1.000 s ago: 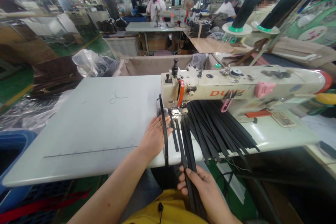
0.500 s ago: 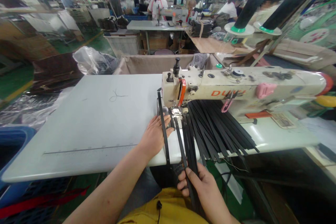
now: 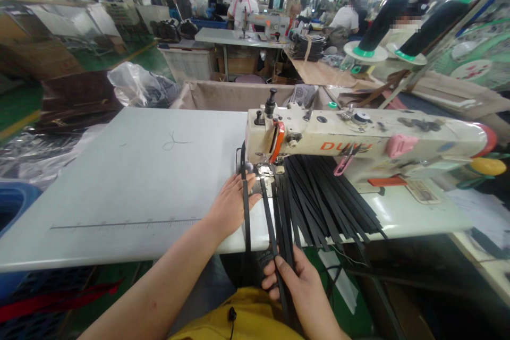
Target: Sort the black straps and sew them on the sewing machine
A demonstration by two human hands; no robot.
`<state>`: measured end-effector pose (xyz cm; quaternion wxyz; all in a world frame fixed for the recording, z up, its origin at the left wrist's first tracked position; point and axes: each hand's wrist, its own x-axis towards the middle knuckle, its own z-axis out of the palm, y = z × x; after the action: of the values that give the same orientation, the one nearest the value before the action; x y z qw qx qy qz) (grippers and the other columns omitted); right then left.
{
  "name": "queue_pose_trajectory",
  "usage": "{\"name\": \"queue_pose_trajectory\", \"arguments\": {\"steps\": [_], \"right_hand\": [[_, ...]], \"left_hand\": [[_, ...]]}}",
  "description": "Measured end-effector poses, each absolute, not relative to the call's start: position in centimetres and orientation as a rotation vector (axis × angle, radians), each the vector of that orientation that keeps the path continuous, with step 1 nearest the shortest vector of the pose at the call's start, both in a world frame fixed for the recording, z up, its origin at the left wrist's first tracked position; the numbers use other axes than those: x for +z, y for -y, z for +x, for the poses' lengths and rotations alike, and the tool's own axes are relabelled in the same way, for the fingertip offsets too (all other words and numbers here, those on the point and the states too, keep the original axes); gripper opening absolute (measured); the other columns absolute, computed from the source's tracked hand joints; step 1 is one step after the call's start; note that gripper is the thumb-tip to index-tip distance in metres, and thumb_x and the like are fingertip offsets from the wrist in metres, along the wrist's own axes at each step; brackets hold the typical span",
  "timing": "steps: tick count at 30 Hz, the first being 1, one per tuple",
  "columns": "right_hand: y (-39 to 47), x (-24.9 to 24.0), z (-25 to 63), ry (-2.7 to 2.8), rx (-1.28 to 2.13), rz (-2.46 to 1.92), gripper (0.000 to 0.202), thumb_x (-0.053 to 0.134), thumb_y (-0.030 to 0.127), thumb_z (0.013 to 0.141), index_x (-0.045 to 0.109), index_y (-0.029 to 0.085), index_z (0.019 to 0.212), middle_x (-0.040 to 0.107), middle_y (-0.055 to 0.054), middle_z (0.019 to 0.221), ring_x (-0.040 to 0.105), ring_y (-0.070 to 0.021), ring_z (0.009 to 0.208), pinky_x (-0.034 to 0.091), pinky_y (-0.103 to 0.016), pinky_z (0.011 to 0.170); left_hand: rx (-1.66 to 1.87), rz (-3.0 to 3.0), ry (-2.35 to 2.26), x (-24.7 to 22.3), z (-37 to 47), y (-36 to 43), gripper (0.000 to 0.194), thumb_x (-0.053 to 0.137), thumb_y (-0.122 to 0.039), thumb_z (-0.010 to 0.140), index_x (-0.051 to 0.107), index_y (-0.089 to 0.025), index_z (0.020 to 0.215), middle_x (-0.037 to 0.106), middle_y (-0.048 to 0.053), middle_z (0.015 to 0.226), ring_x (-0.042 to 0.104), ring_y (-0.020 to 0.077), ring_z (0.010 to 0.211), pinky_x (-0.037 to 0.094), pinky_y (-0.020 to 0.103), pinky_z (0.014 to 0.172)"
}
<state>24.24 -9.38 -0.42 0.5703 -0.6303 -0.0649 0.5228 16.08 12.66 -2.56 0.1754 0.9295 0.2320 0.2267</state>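
My left hand lies flat beside the needle plate of a sewing machine, fingers stretched forward. Across its back runs one narrow black strap, which hangs over the table's front edge. Below that edge, my right hand pinches another black strap between thumb and fingers. This strap leads up towards the presser foot. More black straps run close beside it and pass by my right hand; whether the hand also grips them I cannot tell.
Many black straps lie fanned out under the machine arm. A loose thread rests on the white table, which has a printed ruler. Behind stands a fabric-lined bin. Thread cones rise at the right; people work farther back.
The whole view has shifted slightly. The strap over my left hand now curves at its top beside the machine head. Both hands keep nearly the same places.
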Motion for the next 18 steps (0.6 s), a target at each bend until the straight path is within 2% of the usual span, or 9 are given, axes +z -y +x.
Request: {"name": "queue_pose_trajectory", "arguments": {"steps": [7, 14, 18], "right_hand": [[9.2, -0.8, 24.1, 0.194, 1.205, -1.495, 0.067, 0.083, 0.07, 0.066, 0.056, 0.019, 0.1, 0.072, 0.001, 0.071, 0.07, -0.016, 0.058, 0.054, -0.024, 0.047], [8.4, -0.9, 24.1, 0.236, 1.17, -1.497, 0.064, 0.084, 0.069, 0.066, 0.053, 0.021, 0.095, 0.072, 0.002, 0.07, 0.068, -0.0137, 0.053, 0.052, -0.023, 0.045], [7.6, -0.8, 24.1, 0.264, 1.143, -1.479, 0.062, 0.084, 0.068, 0.067, 0.051, 0.021, 0.092, 0.072, 0.002, 0.069, 0.067, -0.0132, 0.05, 0.05, -0.021, 0.042]], "left_hand": [[0.654, 2.646, -0.668, -2.7, 16.4, -12.9, 0.04, 0.05, -0.031, 0.104, 0.053, -0.019, 0.141, 0.058, 0.01, 0.148, 0.043, 0.0275, 0.148, 0.034, 0.051, 0.126], [0.759, 2.436, -0.781, -3.9, 17.8, -16.5, 0.03, 0.051, -0.018, 0.095, 0.065, -0.02, 0.121, 0.067, 0.01, 0.133, 0.057, 0.026, 0.133, 0.044, 0.047, 0.119], [0.68, 2.382, -0.825, -3.6, 19.9, -20.3, 0.027, 0.051, -0.018, 0.094, 0.07, -0.019, 0.112, 0.068, 0.01, 0.129, 0.06, 0.0275, 0.128, 0.046, 0.046, 0.116]]}}
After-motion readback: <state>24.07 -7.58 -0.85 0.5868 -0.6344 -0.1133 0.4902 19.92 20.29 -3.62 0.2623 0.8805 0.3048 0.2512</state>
